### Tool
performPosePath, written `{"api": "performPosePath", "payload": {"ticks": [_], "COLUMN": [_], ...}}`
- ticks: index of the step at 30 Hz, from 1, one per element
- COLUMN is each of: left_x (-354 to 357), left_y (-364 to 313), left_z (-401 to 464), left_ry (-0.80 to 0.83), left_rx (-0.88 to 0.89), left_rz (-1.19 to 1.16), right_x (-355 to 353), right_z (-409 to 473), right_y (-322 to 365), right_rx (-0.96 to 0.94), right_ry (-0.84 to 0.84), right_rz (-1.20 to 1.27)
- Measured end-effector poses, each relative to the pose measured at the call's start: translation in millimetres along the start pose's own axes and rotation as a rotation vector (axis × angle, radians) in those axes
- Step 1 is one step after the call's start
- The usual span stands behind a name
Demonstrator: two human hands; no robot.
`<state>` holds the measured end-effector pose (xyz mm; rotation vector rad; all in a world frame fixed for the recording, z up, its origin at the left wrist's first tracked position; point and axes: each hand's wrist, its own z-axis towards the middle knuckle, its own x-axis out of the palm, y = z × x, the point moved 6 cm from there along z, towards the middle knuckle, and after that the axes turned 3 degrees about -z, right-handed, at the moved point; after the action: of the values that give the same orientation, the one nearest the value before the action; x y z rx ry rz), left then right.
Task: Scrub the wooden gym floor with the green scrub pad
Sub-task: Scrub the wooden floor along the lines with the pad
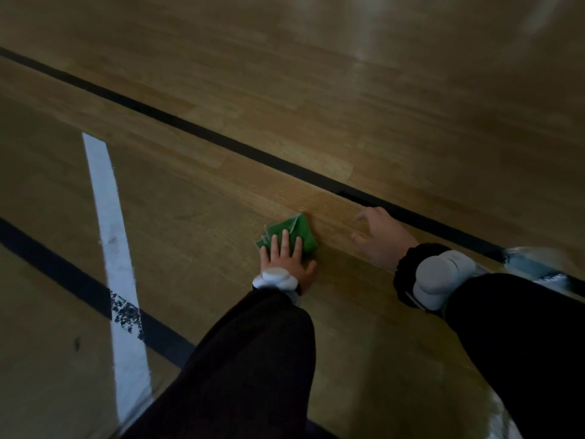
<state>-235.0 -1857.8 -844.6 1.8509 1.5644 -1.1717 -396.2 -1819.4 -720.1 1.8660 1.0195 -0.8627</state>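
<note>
Left hand (286,256) flat on green pad (289,231), wood floor (348,106).

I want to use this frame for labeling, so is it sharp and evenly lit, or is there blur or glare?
Head view: dim overall; pale glare streaks on the floor at upper right; right hand softly blurred; left hand on the green pad sharper; straight floor lines bow from wide-angle distortion.

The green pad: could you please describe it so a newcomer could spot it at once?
On the wooden floor, between the white line and the long black line, the left hand presses flat on the pad. It is the only green thing there, folded and crumpled.
</note>
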Motion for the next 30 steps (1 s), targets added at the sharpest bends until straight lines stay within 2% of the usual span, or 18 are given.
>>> {"api": "performPosePath", "payload": {"ticks": [4,8,17,20,23,25,30], "left_x": [5,2,36,37,14,-13,-108], "left_y": [-13,-15,-84,-89,-83,-82,-53], "left_z": [1,3,-15,-17,-15,-15,-57], "left_ry": [0.016,-0.017,0.1,0.144,0.17,0.112,-0.026], "left_rx": [-0.041,0.006,0.386,0.421,0.41,0.421,0.275], "left_rz": [-0.081,-0.026,0.17,0.192,0.213,0.233,0.261], "right_x": [-1,-5,5,6,1,-9,-33], "right_z": [-2,1,4,2,0,3,-2], "right_y": [-6,-9,8,10,7,1,18], "right_rx": [-0.004,0.005,-0.004,-0.02,-0.032,-0.007,-0.091], "right_ry": [-0.009,-0.025,-0.019,-0.019,0.003,0.009,0.038], "right_rz": [-0.002,0.004,0.034,0.029,-0.013,-0.052,-0.135]}}
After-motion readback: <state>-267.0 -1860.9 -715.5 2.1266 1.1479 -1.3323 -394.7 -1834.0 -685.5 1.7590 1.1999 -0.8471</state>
